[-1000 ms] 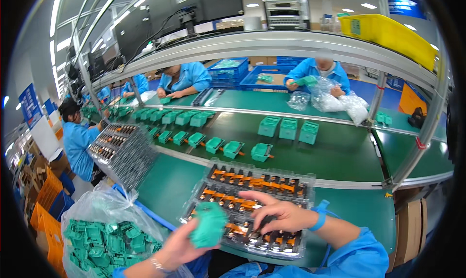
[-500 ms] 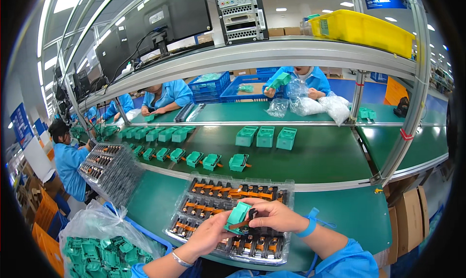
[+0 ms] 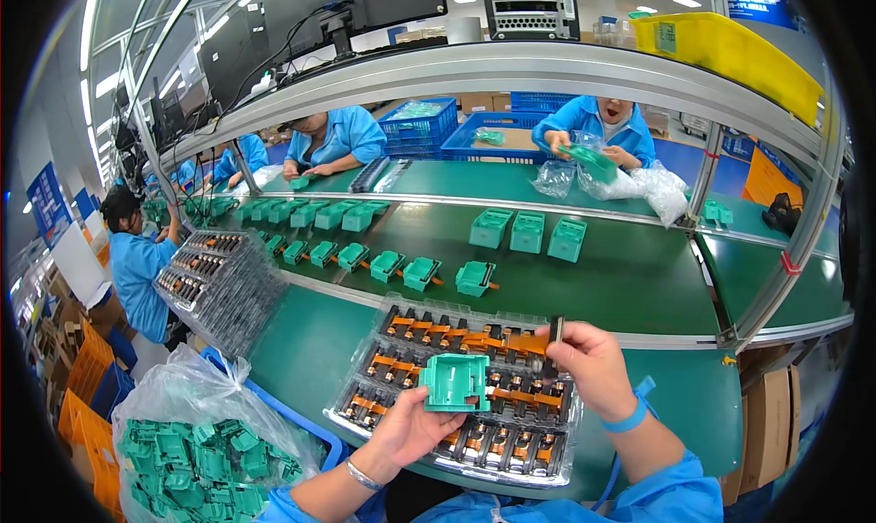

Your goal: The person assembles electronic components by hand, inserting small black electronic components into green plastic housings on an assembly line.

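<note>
The green plastic housing point(image 3: 456, 383), a squarish box, rests in the left hand point(image 3: 411, 429), its hollow facing the camera. The slim black part point(image 3: 556, 331) stands nearly upright, pinched in the right hand point(image 3: 593, 366), apart from the housing; an orange strip point(image 3: 524, 343) shows beside it (whether joined, I cannot tell).

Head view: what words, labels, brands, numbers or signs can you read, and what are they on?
No text reads clearly.
Blue sign, upper right: writing too small.
Label on yellow bin: too blurred.
Blue banner, far left: too small.
Green part in left hand: none visible.
</note>
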A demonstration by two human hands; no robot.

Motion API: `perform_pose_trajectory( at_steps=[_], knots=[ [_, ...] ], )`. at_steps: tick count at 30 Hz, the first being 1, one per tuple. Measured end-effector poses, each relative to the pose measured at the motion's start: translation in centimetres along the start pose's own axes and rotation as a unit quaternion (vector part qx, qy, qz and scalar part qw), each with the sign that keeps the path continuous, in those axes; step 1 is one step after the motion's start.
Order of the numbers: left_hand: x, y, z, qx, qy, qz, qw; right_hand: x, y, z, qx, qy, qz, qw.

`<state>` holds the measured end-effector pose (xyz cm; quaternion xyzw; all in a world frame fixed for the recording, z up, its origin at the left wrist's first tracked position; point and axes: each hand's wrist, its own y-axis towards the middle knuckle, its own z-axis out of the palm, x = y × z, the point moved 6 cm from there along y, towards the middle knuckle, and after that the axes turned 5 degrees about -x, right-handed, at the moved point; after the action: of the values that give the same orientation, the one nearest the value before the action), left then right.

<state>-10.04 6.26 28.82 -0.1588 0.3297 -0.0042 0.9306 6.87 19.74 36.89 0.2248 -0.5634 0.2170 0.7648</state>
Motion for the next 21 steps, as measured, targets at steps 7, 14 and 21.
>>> perform_pose_trajectory(
  at_steps=[7, 14, 21],
  knots=[
    [-0.3, -1.0, -1.0, -0.029, 0.023, 0.136, 0.99, -1.6, -1.3, 2.3, 0.053, -0.164, 0.004, 0.985],
    [-0.1, -1.7, -1.4, -0.076, 0.121, 0.209, 0.968, -1.5, -0.8, 3.8, 0.056, -0.309, -0.108, 0.943],
    [-0.1, -1.9, -1.1, -0.064, 0.157, 0.224, 0.96, -3.3, 0.6, 3.2, 0.08, -0.33, -0.063, 0.939]
  ],
)
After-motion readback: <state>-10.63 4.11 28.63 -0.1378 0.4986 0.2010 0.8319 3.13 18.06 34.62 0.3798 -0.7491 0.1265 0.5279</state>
